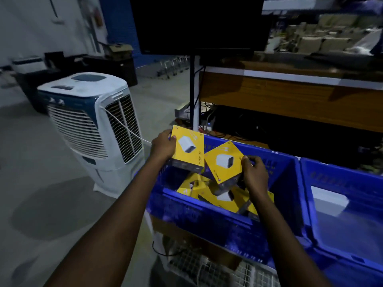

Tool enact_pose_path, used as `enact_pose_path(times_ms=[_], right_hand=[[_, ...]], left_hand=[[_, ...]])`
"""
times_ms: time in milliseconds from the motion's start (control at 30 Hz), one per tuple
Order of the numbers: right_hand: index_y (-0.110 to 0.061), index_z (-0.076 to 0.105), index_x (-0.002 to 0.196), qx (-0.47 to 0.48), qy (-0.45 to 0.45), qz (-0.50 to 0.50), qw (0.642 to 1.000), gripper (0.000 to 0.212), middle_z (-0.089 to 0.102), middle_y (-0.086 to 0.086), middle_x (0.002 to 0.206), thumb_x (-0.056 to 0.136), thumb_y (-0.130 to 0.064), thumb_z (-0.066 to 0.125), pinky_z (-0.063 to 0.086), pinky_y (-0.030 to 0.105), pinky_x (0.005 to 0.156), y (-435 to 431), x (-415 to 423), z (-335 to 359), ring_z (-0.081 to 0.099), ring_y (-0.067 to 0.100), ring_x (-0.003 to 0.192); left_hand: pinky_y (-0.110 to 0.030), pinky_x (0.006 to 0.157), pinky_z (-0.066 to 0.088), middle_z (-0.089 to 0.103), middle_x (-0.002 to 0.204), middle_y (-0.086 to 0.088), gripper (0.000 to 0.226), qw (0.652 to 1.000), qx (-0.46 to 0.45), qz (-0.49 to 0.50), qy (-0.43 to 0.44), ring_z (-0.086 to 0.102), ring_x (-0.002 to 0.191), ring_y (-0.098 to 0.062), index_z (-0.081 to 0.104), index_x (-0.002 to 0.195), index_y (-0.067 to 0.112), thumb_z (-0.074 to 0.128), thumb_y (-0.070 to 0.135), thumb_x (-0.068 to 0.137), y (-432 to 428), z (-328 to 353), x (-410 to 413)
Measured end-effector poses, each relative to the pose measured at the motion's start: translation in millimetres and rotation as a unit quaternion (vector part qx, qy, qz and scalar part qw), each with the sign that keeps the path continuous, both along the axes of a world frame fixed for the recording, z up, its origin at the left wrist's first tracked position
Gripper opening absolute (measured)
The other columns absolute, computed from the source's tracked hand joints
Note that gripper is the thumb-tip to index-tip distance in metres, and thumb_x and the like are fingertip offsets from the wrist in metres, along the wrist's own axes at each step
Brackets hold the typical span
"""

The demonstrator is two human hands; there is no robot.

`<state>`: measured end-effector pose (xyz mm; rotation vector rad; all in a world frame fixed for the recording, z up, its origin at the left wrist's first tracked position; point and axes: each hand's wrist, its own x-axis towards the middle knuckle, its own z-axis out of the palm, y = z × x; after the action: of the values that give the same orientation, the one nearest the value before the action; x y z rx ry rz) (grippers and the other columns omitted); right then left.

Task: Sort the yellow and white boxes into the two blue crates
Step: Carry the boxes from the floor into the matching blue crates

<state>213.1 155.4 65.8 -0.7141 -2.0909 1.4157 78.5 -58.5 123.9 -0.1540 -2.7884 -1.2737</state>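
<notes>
Two grips held over the left blue crate (207, 206) — my left hand (163, 146) clasped one yellow box (188, 148), my right hand (253, 170) the tilted second box (224, 164) — slack fingers could have dropped either askew.

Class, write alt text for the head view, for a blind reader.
The left hand holds one yellow box, the right hand a second yellow box, over the left crate of yellow boxes. The right crate holds a white box.
</notes>
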Motion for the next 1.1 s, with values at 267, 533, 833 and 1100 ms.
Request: enact_pose_path(times_ms=[267,533,833,1100], right_hand=[[-0.005,0.058,0.084,0.092,-0.15,-0.004,0.984,0.037,0.056,0.018,0.072,0.096,-0.038,0.047,0.049,0.048,0.071,-36,-14,10,0.056,0.035,0.071],[-0.025,0.04,0.143,0.329,-0.274,-0.053,0.902,0.058,0.043,0.013,0.145,0.091,-0.051,0.049,0.035,0.05,0.105,-55,23,-10,0.04,0.038,0.13],[-0.024,0.043,0.142,0.352,-0.288,-0.122,0.882,0.069,0.039,0.012,0.15,0.085,-0.06,0.033,0.034,0.054,0.105,-42,139,-13,0.037,0.037,0.135],[-0.03,0.032,0.146,0.268,-0.335,-0.233,0.873,0.063,0.028,0.008,0.156,0.09,-0.051,0.049,0.026,0.055,0.111,-19,304,-31,0.024,0.031,0.143]], left_hand=[[-0.043,0.101,0.045,0.053,0.137,-0.019,0.051,0.968,-0.192,-0.13,-0.094,0.053,0.122,-0.037,0.049,0.134,0.016,0.054,0.037,0.088,-19,-13,-22],[-0.064,0.112,0.02,0.012,0.162,-0.016,0.083,0.92,-0.242,-0.307,0.03,0.012,0.147,-0.044,0.011,0.156,0.027,0.055,0.052,0.091,12,-31,35],[-0.056,0.119,0.006,0.002,0.165,-0.006,0.076,0.865,-0.164,-0.454,0.137,0.002,0.151,-0.029,0.006,0.156,0.03,0.05,0.047,0.096,74,-37,145],[-0.056,0.118,0.011,0.01,0.164,-0.006,0.077,0.791,-0.17,-0.564,0.163,0.011,0.15,-0.029,0.011,0.156,0.029,0.053,0.047,0.094,143,-42,293]])
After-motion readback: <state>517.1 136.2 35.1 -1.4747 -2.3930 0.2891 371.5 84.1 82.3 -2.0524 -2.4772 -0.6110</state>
